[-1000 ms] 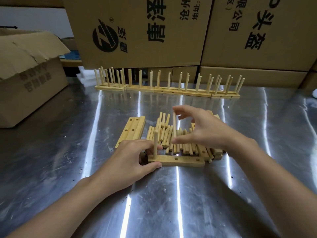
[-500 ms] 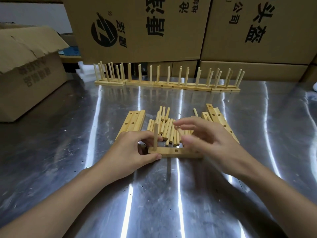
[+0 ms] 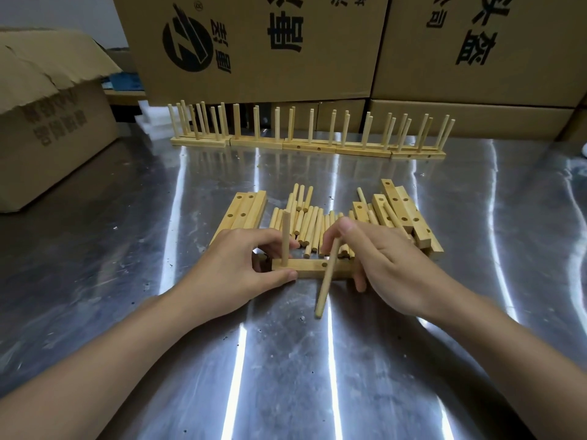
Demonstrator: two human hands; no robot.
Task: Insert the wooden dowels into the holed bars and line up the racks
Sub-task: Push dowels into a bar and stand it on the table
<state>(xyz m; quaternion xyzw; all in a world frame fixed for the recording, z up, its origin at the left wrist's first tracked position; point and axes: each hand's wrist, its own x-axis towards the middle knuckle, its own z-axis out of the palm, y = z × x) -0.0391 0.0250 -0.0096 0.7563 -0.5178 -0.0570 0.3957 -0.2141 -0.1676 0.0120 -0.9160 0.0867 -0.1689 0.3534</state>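
The holed bar (image 3: 313, 268) lay flat in front of you on the steel table (image 3: 317, 376), which spread out on every side of it. Far behind the bar stood stacked printed cardboard boxes (image 3: 254, 42), and far off to its left an open carton (image 3: 47, 122). Between the boxes and the bar, a row of finished racks (image 3: 305, 144) stood end to end with their dowels upright. Your left hand (image 3: 235, 274) gripped the bar's left end, thumb on the near face and fingers curled behind. Your right hand (image 3: 390, 268) was at the bar's right end. Just behind the bar lay a pile of loose dowels (image 3: 305, 223), with a flat stack of bars (image 3: 246, 209) behind-left and a rougher heap of bars (image 3: 403, 211) behind-right. One dowel (image 3: 286, 236) stood upright in the bar near its left end. You pinched a second dowel (image 3: 327, 277) in your right thumb and forefinger, tilted across the bar's near face, lower end towards you.
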